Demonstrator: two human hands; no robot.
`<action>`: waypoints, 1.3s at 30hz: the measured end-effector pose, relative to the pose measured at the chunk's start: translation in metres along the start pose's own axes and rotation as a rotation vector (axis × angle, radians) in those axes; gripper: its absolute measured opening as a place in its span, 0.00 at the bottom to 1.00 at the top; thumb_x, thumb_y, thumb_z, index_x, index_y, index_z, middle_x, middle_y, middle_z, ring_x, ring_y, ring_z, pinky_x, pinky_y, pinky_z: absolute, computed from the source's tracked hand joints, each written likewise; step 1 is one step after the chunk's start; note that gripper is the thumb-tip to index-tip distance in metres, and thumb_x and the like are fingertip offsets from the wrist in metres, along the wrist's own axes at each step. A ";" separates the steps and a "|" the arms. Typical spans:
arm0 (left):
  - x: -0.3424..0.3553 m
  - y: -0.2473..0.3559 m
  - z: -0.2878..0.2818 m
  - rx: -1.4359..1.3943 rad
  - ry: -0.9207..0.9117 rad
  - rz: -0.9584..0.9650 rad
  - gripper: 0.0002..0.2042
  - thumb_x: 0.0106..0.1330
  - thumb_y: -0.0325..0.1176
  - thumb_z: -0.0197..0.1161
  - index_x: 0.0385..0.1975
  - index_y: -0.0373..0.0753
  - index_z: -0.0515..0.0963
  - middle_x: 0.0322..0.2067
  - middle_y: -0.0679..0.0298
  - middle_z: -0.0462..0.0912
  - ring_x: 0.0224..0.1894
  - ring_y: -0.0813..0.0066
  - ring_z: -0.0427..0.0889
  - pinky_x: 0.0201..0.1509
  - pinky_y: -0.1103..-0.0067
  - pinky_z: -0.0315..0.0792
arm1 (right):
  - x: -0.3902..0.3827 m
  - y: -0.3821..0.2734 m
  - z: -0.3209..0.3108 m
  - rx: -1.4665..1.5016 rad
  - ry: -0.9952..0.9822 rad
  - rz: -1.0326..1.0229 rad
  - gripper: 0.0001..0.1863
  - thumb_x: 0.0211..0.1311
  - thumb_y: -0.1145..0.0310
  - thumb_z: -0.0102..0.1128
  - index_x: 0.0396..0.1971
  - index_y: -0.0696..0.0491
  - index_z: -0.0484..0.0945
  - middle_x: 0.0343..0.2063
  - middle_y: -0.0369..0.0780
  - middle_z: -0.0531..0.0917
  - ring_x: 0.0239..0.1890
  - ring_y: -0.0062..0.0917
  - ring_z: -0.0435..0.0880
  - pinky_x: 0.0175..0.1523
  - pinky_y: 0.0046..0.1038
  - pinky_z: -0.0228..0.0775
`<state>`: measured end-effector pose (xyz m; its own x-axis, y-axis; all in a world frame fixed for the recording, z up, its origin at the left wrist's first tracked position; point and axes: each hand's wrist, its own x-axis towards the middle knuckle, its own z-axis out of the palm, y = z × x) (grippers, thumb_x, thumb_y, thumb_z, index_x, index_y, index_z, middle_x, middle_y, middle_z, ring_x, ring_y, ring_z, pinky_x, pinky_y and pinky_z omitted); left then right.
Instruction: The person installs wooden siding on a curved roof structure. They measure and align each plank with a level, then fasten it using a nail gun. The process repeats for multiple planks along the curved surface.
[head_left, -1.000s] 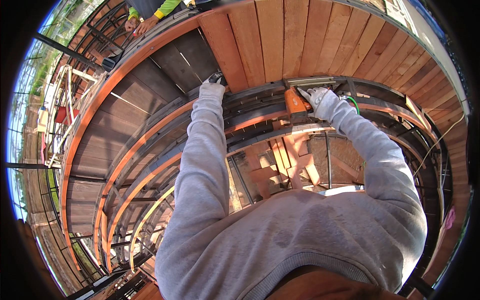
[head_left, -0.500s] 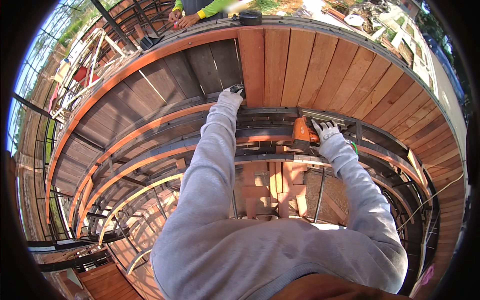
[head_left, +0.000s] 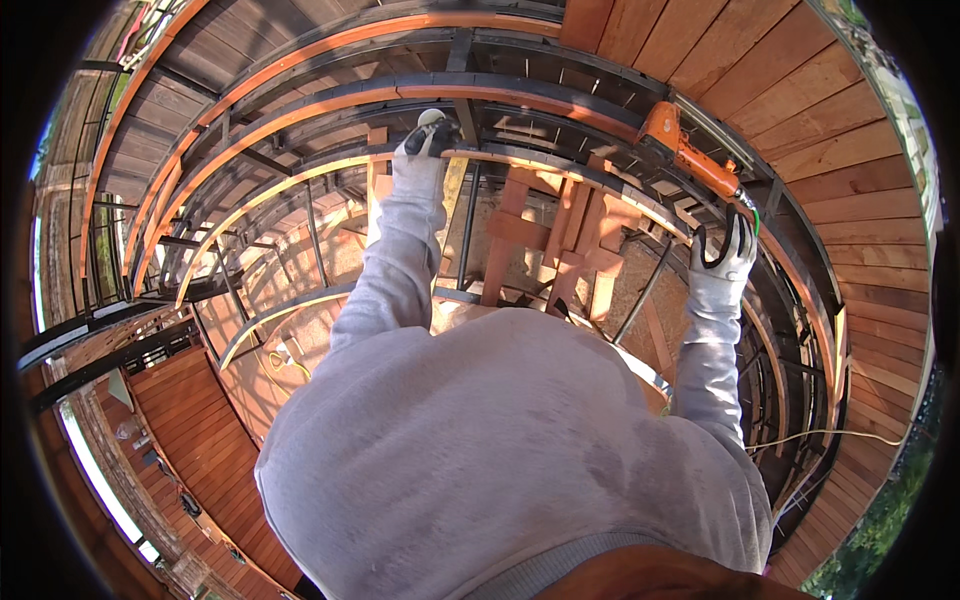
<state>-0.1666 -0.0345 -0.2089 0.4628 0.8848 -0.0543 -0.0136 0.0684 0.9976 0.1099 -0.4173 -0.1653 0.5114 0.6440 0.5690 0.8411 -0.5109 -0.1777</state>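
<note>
An orange nail gun lies across the dark curved frame rails at the right, its green-ringed hose fitting toward me. My right hand, in a grey glove with dark fingers, is by that fitting; thumb and fingers are spread in a C with nothing between them. Farther left, my gloved left hand is closed at a curved wood-edged rail. Its fingers are curled, and what they hold, if anything, cannot be made out. A yellow strip shows just below that hand.
Reddish deck boards fan round the right side over the frame. Dark boards show at the upper left. Several rails curve across, with gaps between them; crossed timber pieces are seen below. A pale hose runs at the right.
My left hand has left the deck board's edge and come back to a nearer rail. My right hand has let go of the nail gun, which stays on the frame. The view has tilted nearer.
</note>
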 end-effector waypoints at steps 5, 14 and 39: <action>-0.255 -0.145 -0.097 0.699 -0.150 -0.645 0.09 0.69 0.30 0.61 0.44 0.40 0.85 0.36 0.66 0.85 0.36 0.79 0.80 0.41 0.82 0.72 | -0.172 -0.044 0.031 0.150 -0.970 0.541 0.36 0.60 0.55 0.64 0.67 0.48 0.65 0.56 0.54 0.77 0.58 0.49 0.76 0.61 0.44 0.69; -0.413 -0.230 -0.212 0.805 -0.339 -1.430 0.18 0.68 0.42 0.57 0.58 0.51 0.76 0.60 0.64 0.76 0.53 0.70 0.81 0.53 0.73 0.76 | -0.331 0.092 0.119 -0.227 -1.639 0.200 0.23 0.71 0.50 0.47 0.55 0.49 0.79 0.54 0.49 0.82 0.55 0.46 0.81 0.57 0.42 0.74; -0.127 -0.247 -0.278 1.254 0.073 -0.977 0.48 0.57 0.59 0.67 0.74 0.47 0.52 0.72 0.58 0.58 0.74 0.56 0.56 0.75 0.64 0.56 | -0.359 -0.021 -0.059 -0.228 -1.467 0.862 0.30 0.63 0.42 0.59 0.51 0.53 0.79 0.43 0.51 0.85 0.47 0.45 0.85 0.50 0.42 0.77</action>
<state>-0.4683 -0.0358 -0.4603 -0.1863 0.7519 -0.6324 0.9743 0.2245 -0.0201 -0.1022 -0.6713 -0.3183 0.5985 0.0369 -0.8003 0.2838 -0.9440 0.1686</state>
